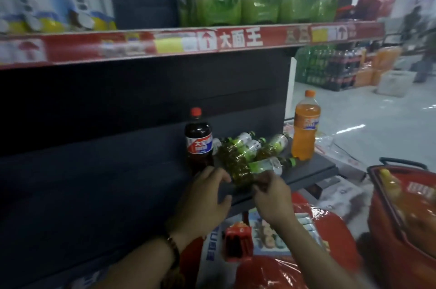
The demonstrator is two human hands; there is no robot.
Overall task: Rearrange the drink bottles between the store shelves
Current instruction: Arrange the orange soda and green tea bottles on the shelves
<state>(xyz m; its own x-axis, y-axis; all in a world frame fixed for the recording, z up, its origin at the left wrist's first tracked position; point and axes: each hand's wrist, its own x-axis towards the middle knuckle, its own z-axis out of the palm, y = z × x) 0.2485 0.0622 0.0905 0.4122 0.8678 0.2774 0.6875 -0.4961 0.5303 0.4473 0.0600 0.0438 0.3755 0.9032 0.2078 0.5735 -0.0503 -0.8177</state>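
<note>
Two hands: at the near edge of the lower shelf (313, 166), either side of one lying tea bottle (264, 167).
Left hand (205, 199): fingers wide and curved, just beside the bottle's base.
Right hand (273, 196): fingertips at the bottle; grip too blurred to tell.
Behind: more tea bottles (245, 147) lying in a heap.
Left: upright cola bottle (198, 144).
Far right: orange soda bottle (304, 133).
Near right: red basket (382, 229).

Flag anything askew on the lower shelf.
The tea bottles lie tipped on their sides in a loose heap on the lower shelf, between the upright cola bottle and soda bottle. The left hand and right hand are at the nearest one.
</note>
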